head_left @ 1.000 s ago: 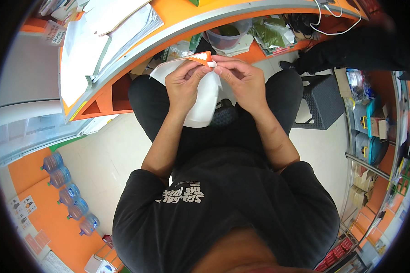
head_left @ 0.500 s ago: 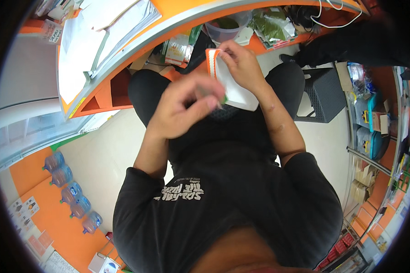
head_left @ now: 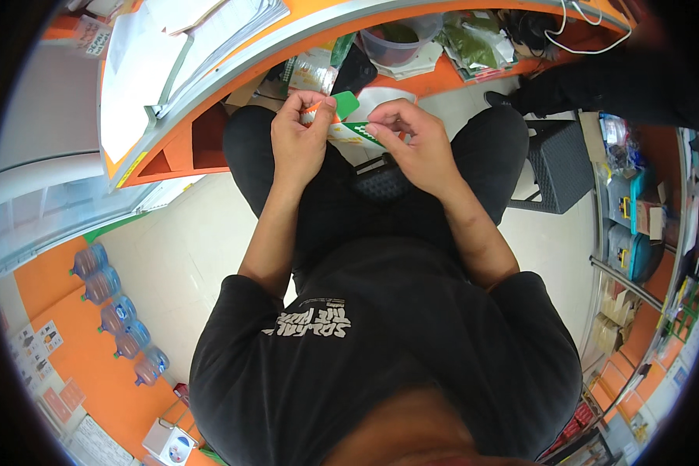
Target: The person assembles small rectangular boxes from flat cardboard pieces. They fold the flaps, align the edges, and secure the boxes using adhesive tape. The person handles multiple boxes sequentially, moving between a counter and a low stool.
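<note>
The white printed card [head_left: 346, 134], edged in orange and green, is sitting on the person's side of the counter [head_left: 318, 12]. The left hand [head_left: 298, 141] is clamping thumb and fingers on its orange end; a green tab [head_left: 348, 106] is showing beside that thumb, joined or loose, cannot tell. The right hand [head_left: 421, 144] is pinching the green edge, fingertips together. Good handling probably means keeping both pinches light, lest the card crease.
</note>
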The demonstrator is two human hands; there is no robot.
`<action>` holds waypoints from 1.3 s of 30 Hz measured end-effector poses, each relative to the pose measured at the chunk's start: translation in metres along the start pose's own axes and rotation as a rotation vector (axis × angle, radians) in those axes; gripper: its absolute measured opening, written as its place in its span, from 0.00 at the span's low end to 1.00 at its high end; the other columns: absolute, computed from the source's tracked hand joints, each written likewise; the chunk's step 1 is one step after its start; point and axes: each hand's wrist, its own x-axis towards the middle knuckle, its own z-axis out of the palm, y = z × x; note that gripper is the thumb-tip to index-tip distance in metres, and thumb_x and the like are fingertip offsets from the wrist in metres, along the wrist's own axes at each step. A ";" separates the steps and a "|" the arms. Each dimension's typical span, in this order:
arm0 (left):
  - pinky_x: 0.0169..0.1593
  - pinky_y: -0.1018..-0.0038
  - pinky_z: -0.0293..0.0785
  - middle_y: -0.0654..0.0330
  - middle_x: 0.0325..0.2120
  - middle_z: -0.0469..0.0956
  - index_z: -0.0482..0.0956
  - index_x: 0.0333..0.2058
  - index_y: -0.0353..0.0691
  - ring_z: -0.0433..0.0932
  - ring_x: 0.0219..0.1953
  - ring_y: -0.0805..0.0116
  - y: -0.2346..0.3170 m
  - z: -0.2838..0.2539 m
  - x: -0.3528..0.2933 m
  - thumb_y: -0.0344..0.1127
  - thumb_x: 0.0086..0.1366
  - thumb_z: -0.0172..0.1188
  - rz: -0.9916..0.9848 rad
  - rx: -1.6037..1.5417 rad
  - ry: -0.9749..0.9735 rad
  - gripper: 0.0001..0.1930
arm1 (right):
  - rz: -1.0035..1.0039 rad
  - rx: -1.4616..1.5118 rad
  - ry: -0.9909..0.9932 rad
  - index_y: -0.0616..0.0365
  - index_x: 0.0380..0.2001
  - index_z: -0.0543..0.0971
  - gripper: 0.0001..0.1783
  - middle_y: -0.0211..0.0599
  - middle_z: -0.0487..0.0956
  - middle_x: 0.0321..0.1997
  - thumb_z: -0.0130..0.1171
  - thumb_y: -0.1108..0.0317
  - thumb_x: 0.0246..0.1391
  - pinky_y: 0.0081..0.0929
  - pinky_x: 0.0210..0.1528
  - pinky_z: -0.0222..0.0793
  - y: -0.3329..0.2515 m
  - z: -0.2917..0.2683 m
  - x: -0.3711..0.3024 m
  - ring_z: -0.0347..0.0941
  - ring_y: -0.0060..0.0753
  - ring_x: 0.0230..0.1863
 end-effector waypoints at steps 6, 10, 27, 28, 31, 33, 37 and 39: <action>0.32 0.82 0.70 0.64 0.26 0.80 0.79 0.36 0.33 0.75 0.28 0.81 0.002 0.003 -0.001 0.35 0.63 0.67 0.003 -0.119 -0.004 0.10 | -0.104 -0.114 0.137 0.62 0.37 0.78 0.07 0.38 0.81 0.34 0.64 0.73 0.56 0.29 0.40 0.76 0.003 0.011 0.006 0.80 0.31 0.35; 0.33 0.82 0.71 0.63 0.26 0.81 0.80 0.35 0.33 0.76 0.28 0.80 0.003 0.000 0.001 0.35 0.62 0.68 -0.025 -0.104 -0.006 0.11 | -0.015 -0.041 0.115 0.61 0.36 0.79 0.06 0.40 0.80 0.34 0.64 0.74 0.55 0.32 0.40 0.74 0.009 0.013 0.005 0.79 0.38 0.36; 0.42 0.78 0.72 0.58 0.33 0.82 0.84 0.43 0.32 0.77 0.35 0.74 0.027 -0.024 0.007 0.37 0.68 0.62 0.084 0.054 -0.401 0.13 | -0.346 -0.308 0.131 0.64 0.33 0.81 0.05 0.40 0.82 0.36 0.65 0.78 0.52 0.28 0.40 0.75 -0.007 0.011 0.011 0.80 0.37 0.37; 0.42 0.78 0.72 0.58 0.33 0.82 0.84 0.43 0.32 0.77 0.35 0.74 0.027 -0.024 0.008 0.37 0.68 0.62 0.089 0.055 -0.404 0.13 | -0.348 -0.311 0.125 0.64 0.33 0.81 0.05 0.40 0.82 0.36 0.66 0.78 0.52 0.28 0.40 0.75 -0.008 0.011 0.011 0.80 0.37 0.37; 0.42 0.78 0.72 0.59 0.32 0.83 0.84 0.43 0.33 0.77 0.35 0.75 0.028 -0.028 0.009 0.37 0.68 0.62 0.109 0.064 -0.415 0.13 | -0.350 -0.371 0.112 0.64 0.34 0.82 0.05 0.40 0.82 0.37 0.66 0.78 0.52 0.28 0.41 0.75 -0.007 0.007 0.011 0.80 0.36 0.38; 0.42 0.78 0.72 0.59 0.32 0.83 0.84 0.43 0.33 0.77 0.35 0.75 0.029 -0.029 0.009 0.37 0.68 0.62 0.100 0.051 -0.418 0.13 | -0.248 -0.234 0.078 0.63 0.34 0.82 0.05 0.40 0.82 0.37 0.65 0.78 0.52 0.28 0.42 0.75 -0.011 0.006 0.011 0.80 0.36 0.38; 0.41 0.79 0.73 0.59 0.31 0.84 0.85 0.42 0.32 0.77 0.34 0.77 0.034 -0.028 0.009 0.37 0.68 0.63 0.060 0.024 -0.415 0.13 | -0.276 -0.229 0.077 0.63 0.35 0.82 0.06 0.39 0.82 0.38 0.64 0.78 0.53 0.28 0.42 0.74 -0.016 0.006 0.010 0.80 0.36 0.38; 0.41 0.79 0.73 0.59 0.31 0.84 0.85 0.42 0.32 0.77 0.34 0.77 0.035 -0.027 0.009 0.36 0.68 0.63 0.065 0.031 -0.416 0.13 | -0.292 -0.258 0.086 0.62 0.36 0.82 0.06 0.39 0.82 0.38 0.64 0.77 0.53 0.28 0.42 0.74 -0.016 0.007 0.010 0.80 0.36 0.38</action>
